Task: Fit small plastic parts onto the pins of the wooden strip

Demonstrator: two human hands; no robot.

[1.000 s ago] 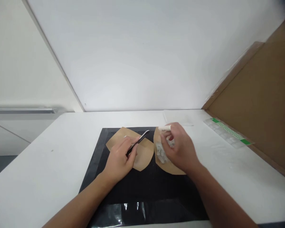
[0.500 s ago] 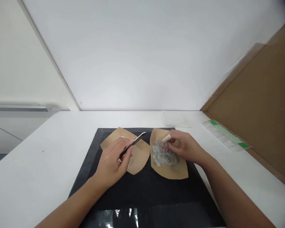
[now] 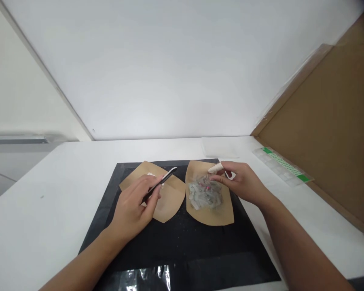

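Observation:
My left hand (image 3: 136, 202) is closed around slim black tweezers (image 3: 160, 185) with a pale upper edge, their far end pointing up and right. It hovers over the left piece of brown paper (image 3: 171, 200), where a few small white bits lie partly hidden behind my fingers. My right hand (image 3: 241, 180), a pale cover on its index finger, is over the edge of the right brown paper (image 3: 210, 216). Its thumb and index tips are slightly apart, with nothing visible between them. Just below them lies a heap of small translucent grey pieces (image 3: 204, 196) with pink specks.
Both papers lie on a black mat (image 3: 182, 250) on the white table (image 3: 48, 210). A clear case with a green-and-white label (image 3: 286, 165) lies at the right beside a brown cardboard panel (image 3: 327, 117). Behind the mat is a flat translucent piece (image 3: 220, 147). A white wall stands behind.
My right hand has come down toward the grey heap, then drawn slightly right, uncovering more of it. My left hand keeps holding the tweezers over the left paper. The view has shifted slightly.

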